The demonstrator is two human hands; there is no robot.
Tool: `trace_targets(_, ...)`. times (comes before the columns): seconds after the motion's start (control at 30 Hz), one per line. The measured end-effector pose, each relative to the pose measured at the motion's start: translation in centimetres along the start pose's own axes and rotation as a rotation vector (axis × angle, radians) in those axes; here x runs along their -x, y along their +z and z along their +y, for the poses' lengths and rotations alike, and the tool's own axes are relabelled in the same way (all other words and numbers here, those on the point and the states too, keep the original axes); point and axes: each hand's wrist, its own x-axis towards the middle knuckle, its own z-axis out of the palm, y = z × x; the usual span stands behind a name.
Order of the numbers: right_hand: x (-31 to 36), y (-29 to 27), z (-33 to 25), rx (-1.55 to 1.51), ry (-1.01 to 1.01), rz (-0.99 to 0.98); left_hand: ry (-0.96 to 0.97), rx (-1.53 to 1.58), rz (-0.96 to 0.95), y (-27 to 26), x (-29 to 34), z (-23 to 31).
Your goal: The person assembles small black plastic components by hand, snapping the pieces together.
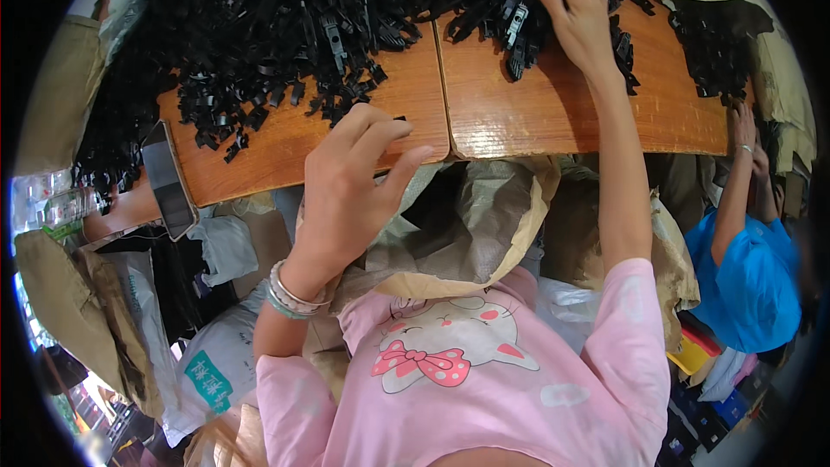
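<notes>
My left hand (346, 186) is over the near edge of the wooden table (393, 91), fingers bent and thumb apart from the index finger. A small black piece (399, 118) shows at its index fingertip; whether the hand touches it I cannot tell. Farther off to the right, my right hand (577, 17) reaches over a heap of black plastic clips (514, 22), some with silvery metal parts. Its fingers are stretched and spread, with nothing visible between them. A larger pile of similar black plastic pieces (285, 35) covers the table's far left part.
An open woven sack (510, 207) hangs below the table edge before me. A phone (169, 182) leans at the table's left corner. Plastic bags (212, 380) stand at left. At right, a person in blue (748, 268) reaches toward more black pieces (713, 47).
</notes>
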Motion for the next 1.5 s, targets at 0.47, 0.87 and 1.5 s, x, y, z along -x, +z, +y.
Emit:
trace_targets(0.47, 1.5, 3.5, -5.1, 0.088, 0.067, -0.028, -0.087, -0.18, 0.179, -0.5, 0.4, -5.4)
trace_targets(0.87, 5.0, -2.8, -9.5, -0.124, -0.205, -0.251, -0.087, -0.276, 0.198, -0.7, 2.1, -5.6)
trace_targets(1.5, 6.1, -1.4, -11.9, -0.953, 0.317, 0.071, 0.048, -0.248, -0.002, -1.3, 1.5, -5.2)
